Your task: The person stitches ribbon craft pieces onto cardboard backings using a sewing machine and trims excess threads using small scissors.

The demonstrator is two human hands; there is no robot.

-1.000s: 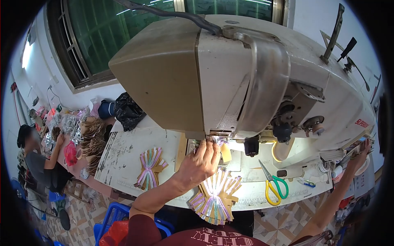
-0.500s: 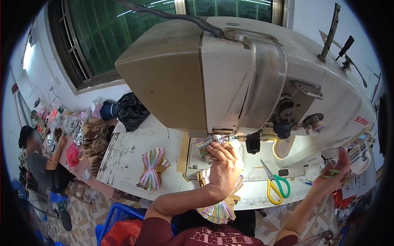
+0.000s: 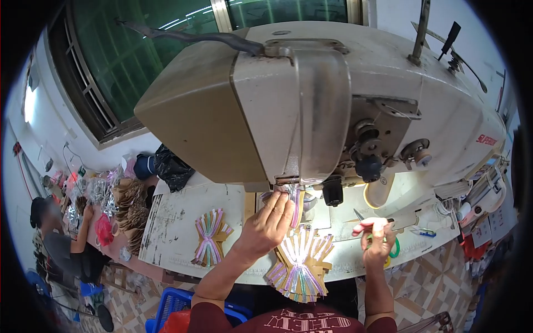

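My left hand (image 3: pixel 269 225) lies under the sewing machine head (image 3: pixel 288 116), fingers together, pressing a striped ribbon piece (image 3: pixel 297 210) at the needle area. A fanned bundle of brown strips with shiny purple, silver and teal ribbon (image 3: pixel 301 261) lies just below, at the table's front edge. My right hand (image 3: pixel 376 241) is closed, with fingers curled, over the scissors (image 3: pixel 395 248). Their green and yellow handles show partly behind it, and a blade tip pokes out above. A bit of green shows at my fingers; what they hold is unclear.
A second ribbon bundle (image 3: pixel 209 237) lies left on the white table (image 3: pixel 166 222). A blue cutter (image 3: pixel 426 232) rests at right. Further left, a person (image 3: pixel 58 244) sits by stacked brown pieces (image 3: pixel 130 208) and a black bag (image 3: pixel 173 166). A blue basket (image 3: pixel 172 302) stands below.
My right hand has come in from the far right to the scissors, its fingers closing. My left hand has moved slightly down and left, with more ribbon showing beside it. The camera view has shifted.
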